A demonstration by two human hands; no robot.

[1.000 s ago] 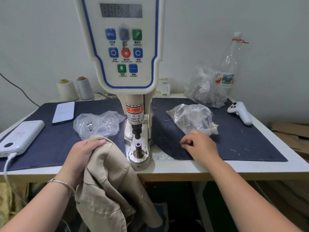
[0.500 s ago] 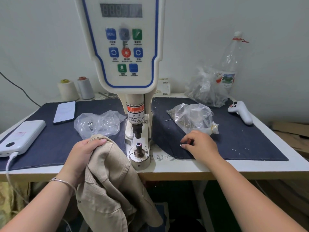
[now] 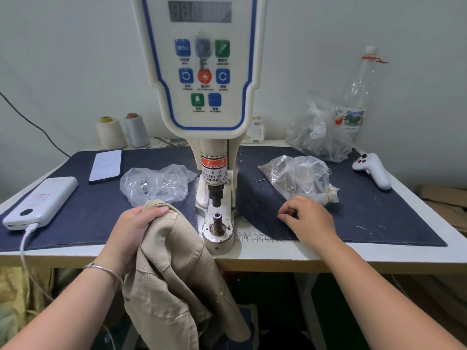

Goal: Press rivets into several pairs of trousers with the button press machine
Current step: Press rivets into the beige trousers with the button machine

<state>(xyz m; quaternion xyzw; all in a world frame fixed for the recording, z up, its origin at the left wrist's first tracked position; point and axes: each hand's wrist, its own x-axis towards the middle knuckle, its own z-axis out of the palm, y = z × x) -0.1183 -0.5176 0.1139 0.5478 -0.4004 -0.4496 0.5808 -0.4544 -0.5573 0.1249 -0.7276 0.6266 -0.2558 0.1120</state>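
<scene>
Lower centre: our left hand (image 3: pixel 131 231) grips the beige trousers (image 3: pixel 174 274) beside the press die (image 3: pixel 217 218), which stands bare. Our right hand (image 3: pixel 309 221) curls on the cloth, seemingly pinching a rivet; pressing remains undone.

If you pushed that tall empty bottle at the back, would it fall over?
Probably, yes. The clear plastic bottle looks empty, so it is likely very light, and it stands tall and narrow, so a nudge near the top could tip it. Once down it would likely roll, though the plastic bag leaning in front might stop it.
</scene>
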